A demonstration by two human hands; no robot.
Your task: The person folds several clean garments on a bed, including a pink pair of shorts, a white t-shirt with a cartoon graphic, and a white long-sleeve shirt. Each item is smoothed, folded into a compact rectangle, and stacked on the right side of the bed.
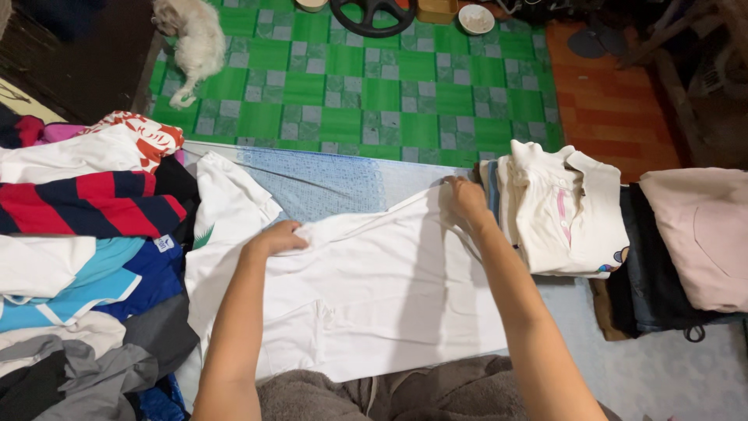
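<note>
1. Head view looks straight down on a white shirt [374, 288] spread flat over a blue patterned cloth [319, 183], with the person's lap just below its near edge.

2. Its long axis runs left to right across the frame. The collar end lies at the left, beside a heap of unfolded clothes [86, 257]; the other end reaches toward the right.

3. The left hand [276, 238] rests on the shirt's upper left part, fingers curled closed over a bunch of white fabric, so it has a pinch of the shirt.

4. The right hand [467, 199] sits at the shirt's far right corner along the top edge. Its fingers are closed down on that edge; whether they pinch the cloth or only press it flat cannot be told from this angle.

5. Both grips lie on the far edge of the shirt, well apart along its length, and the body of the shirt lies from them toward the person.

6. The right hand is just beside a stack of folded clothes [565, 210], topped by a cream collared shirt; the left hand is the nearer one to the unfolded heap.

7. A white dog [195, 39] lies on the green chequered mat [366, 93] beyond the cloth.
</note>
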